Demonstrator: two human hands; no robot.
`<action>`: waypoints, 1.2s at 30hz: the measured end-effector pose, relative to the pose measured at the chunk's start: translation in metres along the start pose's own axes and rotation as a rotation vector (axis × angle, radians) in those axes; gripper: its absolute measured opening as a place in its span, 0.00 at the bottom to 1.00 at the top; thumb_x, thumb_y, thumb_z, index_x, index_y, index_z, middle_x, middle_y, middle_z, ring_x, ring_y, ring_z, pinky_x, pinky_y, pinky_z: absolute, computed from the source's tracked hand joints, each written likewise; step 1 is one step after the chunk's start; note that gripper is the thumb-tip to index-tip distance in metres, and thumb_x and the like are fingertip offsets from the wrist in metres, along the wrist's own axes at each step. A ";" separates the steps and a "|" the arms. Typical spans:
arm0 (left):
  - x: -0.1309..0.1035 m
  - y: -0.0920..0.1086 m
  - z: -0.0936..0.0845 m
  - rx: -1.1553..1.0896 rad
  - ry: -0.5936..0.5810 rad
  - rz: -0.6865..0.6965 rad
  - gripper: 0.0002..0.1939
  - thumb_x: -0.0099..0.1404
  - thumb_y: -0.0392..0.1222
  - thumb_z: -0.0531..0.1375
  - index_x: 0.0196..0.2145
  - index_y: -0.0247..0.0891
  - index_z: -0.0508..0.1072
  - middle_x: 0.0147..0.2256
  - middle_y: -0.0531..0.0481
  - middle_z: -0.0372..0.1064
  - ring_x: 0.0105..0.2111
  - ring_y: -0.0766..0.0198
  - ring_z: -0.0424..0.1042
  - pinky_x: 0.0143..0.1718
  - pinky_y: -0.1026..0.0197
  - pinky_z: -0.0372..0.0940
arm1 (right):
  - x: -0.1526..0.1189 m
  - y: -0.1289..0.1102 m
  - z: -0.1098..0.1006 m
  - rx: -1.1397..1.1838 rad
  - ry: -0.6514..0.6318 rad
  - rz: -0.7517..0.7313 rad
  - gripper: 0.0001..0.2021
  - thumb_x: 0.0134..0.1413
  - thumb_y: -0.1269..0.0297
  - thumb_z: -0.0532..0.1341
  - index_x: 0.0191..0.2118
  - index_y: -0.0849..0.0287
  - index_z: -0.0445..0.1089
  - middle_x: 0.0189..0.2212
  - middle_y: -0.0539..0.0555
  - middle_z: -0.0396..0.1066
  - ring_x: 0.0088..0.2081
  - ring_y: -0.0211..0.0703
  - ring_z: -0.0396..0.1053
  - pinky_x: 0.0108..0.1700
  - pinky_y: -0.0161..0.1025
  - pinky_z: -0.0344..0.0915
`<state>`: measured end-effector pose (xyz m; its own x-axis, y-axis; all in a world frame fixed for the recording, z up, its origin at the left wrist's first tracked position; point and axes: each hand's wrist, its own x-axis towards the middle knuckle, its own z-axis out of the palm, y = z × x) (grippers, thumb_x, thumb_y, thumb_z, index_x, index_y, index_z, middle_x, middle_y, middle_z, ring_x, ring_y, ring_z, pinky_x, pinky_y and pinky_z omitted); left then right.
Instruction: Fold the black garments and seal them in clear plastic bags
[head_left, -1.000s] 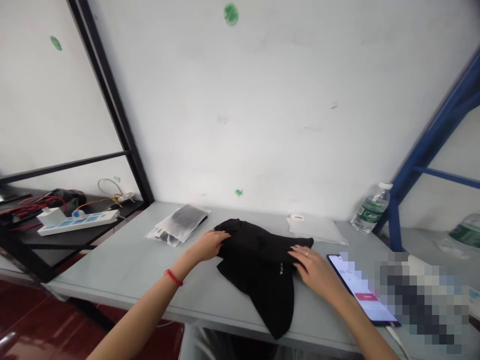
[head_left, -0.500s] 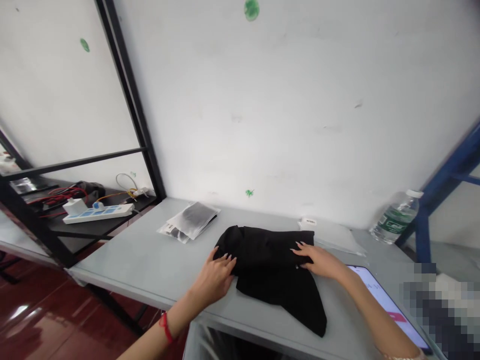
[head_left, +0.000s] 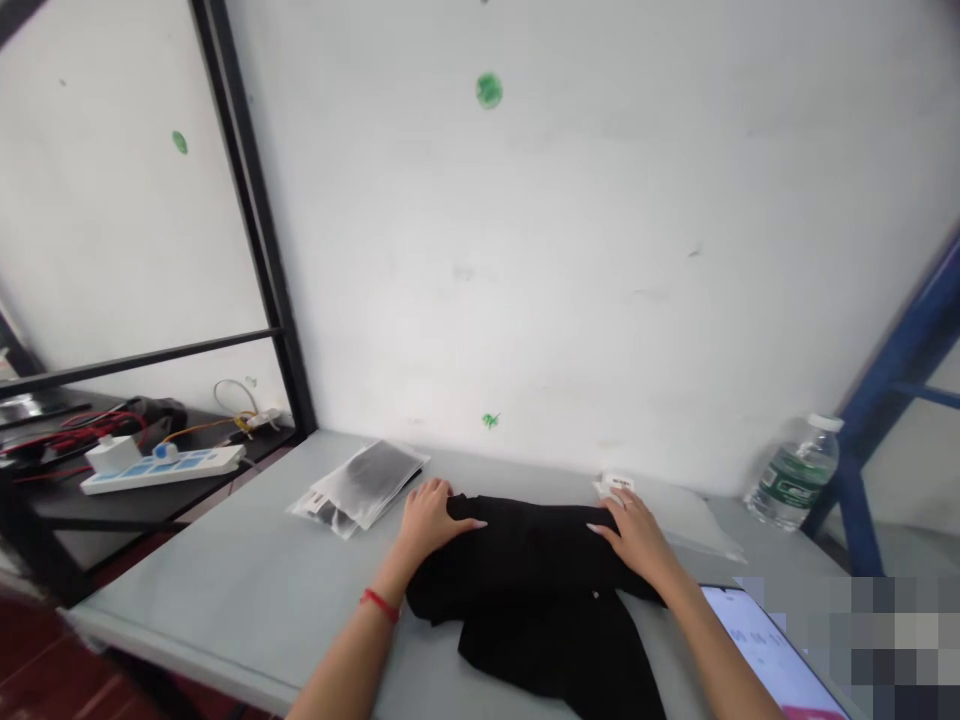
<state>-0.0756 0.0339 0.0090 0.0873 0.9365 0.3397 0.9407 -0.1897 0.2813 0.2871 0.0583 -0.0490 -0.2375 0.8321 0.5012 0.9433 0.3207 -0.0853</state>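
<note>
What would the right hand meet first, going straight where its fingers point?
Likely the plastic packet with the white label, just past the right hand's fingers, though depth there is unclear.

White wall [head_left: 570, 240], grey table [head_left: 262, 560], black frame [head_left: 255, 210], reddish floor [head_left: 82, 680]

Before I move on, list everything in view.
Table: one, grey, centre
Garment: one, black, on table
Packets: at least two, clear and grey, table left
Plastic bag: one, whitish, behind right hand
Water bottle: one, clear, green label, back right
Smartphone: one, lit screen, front right
Power strip: one, white-blue, left shelf
Cables: several, mostly red, same shelf
Wall: one, white, behind
Pixelated area: unreadable, lower right
Red wristband: one, left wrist
Hands: two, bare, both on garment
</note>
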 end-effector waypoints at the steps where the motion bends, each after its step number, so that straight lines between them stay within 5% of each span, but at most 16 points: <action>1: -0.001 -0.005 0.001 -0.020 0.003 -0.013 0.32 0.49 0.70 0.64 0.38 0.38 0.70 0.42 0.42 0.71 0.45 0.47 0.71 0.49 0.47 0.63 | 0.000 0.001 -0.003 0.014 0.026 -0.012 0.10 0.57 0.61 0.59 0.40 0.59 0.73 0.53 0.65 0.68 0.61 0.61 0.59 0.59 0.56 0.59; 4: -0.001 -0.017 -0.001 -0.047 -0.023 -0.005 0.29 0.50 0.66 0.66 0.37 0.39 0.69 0.42 0.44 0.70 0.45 0.48 0.70 0.49 0.47 0.63 | 0.002 -0.002 -0.019 0.057 0.078 -0.016 0.07 0.57 0.64 0.58 0.35 0.57 0.73 0.50 0.63 0.70 0.59 0.59 0.61 0.59 0.56 0.59; 8: 0.002 -0.020 -0.006 -0.076 -0.022 0.087 0.13 0.60 0.51 0.63 0.33 0.40 0.69 0.46 0.45 0.70 0.49 0.51 0.69 0.55 0.45 0.59 | 0.005 -0.009 -0.036 0.080 0.110 -0.004 0.09 0.58 0.62 0.57 0.34 0.57 0.74 0.49 0.63 0.71 0.57 0.59 0.63 0.57 0.56 0.61; 11: -0.001 -0.014 -0.004 -0.064 0.078 0.143 0.05 0.64 0.42 0.60 0.31 0.40 0.69 0.49 0.45 0.69 0.52 0.52 0.67 0.60 0.41 0.53 | 0.003 -0.016 -0.040 0.070 0.118 -0.024 0.10 0.57 0.63 0.57 0.35 0.58 0.76 0.50 0.63 0.71 0.57 0.59 0.63 0.58 0.57 0.61; 17: 0.003 -0.001 -0.005 -0.027 0.289 0.237 0.05 0.66 0.36 0.57 0.31 0.40 0.70 0.49 0.45 0.70 0.50 0.53 0.69 0.61 0.40 0.51 | -0.003 -0.021 -0.041 0.069 0.190 -0.117 0.12 0.54 0.69 0.56 0.35 0.57 0.78 0.50 0.60 0.72 0.57 0.57 0.63 0.59 0.59 0.60; 21: 0.036 0.014 -0.044 0.045 0.408 0.322 0.04 0.66 0.36 0.59 0.31 0.40 0.70 0.50 0.47 0.71 0.50 0.53 0.68 0.60 0.39 0.51 | 0.012 -0.009 -0.069 0.054 0.310 -0.073 0.11 0.54 0.68 0.57 0.35 0.54 0.78 0.48 0.58 0.74 0.56 0.57 0.64 0.56 0.60 0.61; 28: 0.092 0.051 -0.153 -0.007 0.598 0.365 0.05 0.69 0.40 0.58 0.35 0.36 0.71 0.52 0.49 0.68 0.53 0.60 0.63 0.61 0.45 0.50 | 0.067 0.001 -0.178 0.082 0.706 -0.036 0.08 0.56 0.64 0.61 0.36 0.55 0.78 0.46 0.58 0.73 0.54 0.56 0.65 0.55 0.57 0.63; 30: 0.082 0.047 -0.166 -0.088 0.612 0.445 0.05 0.68 0.39 0.59 0.34 0.36 0.71 0.51 0.49 0.68 0.51 0.62 0.65 0.58 0.48 0.56 | 0.058 -0.002 -0.192 0.098 0.724 -0.056 0.08 0.56 0.63 0.61 0.37 0.54 0.78 0.47 0.57 0.73 0.53 0.55 0.65 0.55 0.56 0.63; 32: 0.056 0.031 -0.161 -0.161 0.539 0.528 0.05 0.68 0.39 0.59 0.34 0.38 0.72 0.50 0.48 0.68 0.50 0.61 0.66 0.54 0.51 0.61 | 0.030 -0.006 -0.185 0.103 0.658 -0.087 0.09 0.57 0.64 0.60 0.39 0.53 0.78 0.48 0.56 0.72 0.54 0.54 0.65 0.55 0.55 0.64; 36: -0.022 -0.015 -0.107 -0.172 0.229 0.579 0.07 0.67 0.37 0.57 0.33 0.40 0.75 0.50 0.47 0.67 0.50 0.56 0.67 0.53 0.49 0.64 | -0.062 -0.008 -0.125 0.126 0.356 -0.125 0.11 0.57 0.65 0.56 0.37 0.50 0.78 0.48 0.56 0.71 0.53 0.55 0.67 0.53 0.56 0.66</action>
<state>-0.1266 -0.0155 0.0933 0.4748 0.5851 0.6574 0.6945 -0.7079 0.1284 0.3231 -0.0524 0.0287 -0.2325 0.5815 0.7796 0.8713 0.4807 -0.0987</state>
